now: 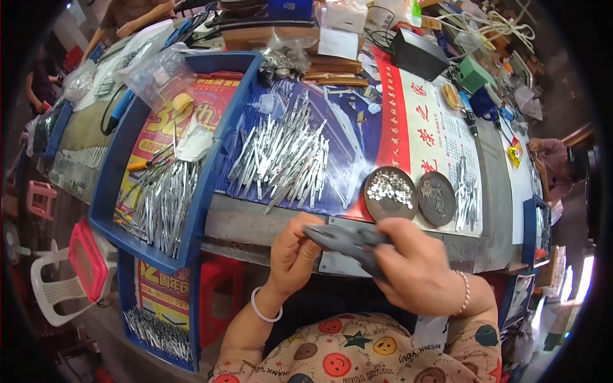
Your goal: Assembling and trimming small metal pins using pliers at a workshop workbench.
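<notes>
Dark grey pliers (337, 240) are gripped in my right hand (415, 268), their jaws pointing left. My left hand (292, 254) is closed in a pinch at the tip of the jaws; whatever lies between its fingers is hidden. Just beyond my hands, a round brown dish (368, 203) holds small shiny silver discs (389, 185). Beside it stands a second dish (423, 214) with tiny dark metal parts (435, 193). A loose heap of thin silver metal strips (281, 156) covers the tabletop to the left, and a smaller group of strips (468, 198) lies to the right.
A blue tray (211, 159) with more strips and tools sits at the left, with another blue bin (195, 325) lower down. Clear bags (281, 57), a black box (418, 54) and a green box (476, 75) crowd the far side. Other people sit at both sides.
</notes>
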### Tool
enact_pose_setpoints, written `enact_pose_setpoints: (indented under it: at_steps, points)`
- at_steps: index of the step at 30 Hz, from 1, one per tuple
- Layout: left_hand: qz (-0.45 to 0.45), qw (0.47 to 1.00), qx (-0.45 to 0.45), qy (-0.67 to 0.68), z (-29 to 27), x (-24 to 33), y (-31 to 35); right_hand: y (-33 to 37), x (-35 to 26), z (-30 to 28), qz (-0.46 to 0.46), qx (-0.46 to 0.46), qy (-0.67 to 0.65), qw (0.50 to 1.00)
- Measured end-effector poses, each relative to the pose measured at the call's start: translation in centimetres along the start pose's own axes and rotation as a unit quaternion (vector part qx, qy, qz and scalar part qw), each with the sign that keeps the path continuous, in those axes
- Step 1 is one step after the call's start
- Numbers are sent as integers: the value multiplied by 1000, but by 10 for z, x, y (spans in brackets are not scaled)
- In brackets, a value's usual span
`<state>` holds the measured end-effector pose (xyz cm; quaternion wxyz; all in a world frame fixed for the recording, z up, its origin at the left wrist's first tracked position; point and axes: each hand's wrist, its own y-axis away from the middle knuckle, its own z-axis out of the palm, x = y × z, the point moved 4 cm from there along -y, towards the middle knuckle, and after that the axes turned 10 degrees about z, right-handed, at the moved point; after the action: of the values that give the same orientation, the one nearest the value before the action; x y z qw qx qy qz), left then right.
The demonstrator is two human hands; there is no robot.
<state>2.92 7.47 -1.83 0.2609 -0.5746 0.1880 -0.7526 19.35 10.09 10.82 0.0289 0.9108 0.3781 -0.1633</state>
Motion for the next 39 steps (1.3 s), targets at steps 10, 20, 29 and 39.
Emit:
enact_pose_setpoints:
  at_steps: [10,20,29,39]
  points:
    - [-220,944,118,214,17,20,33,62,26,24,63,-72,-106,990]
    - [-377,897,110,202,47,45,72,110,26,47,20,-101,-129,986]
    - [-391,890,127,198,52,53,77,121,28,48,21,-74,-126,989]
    - [-393,901,120,142,51,50,74,118,32,50,24,-61,-102,993]
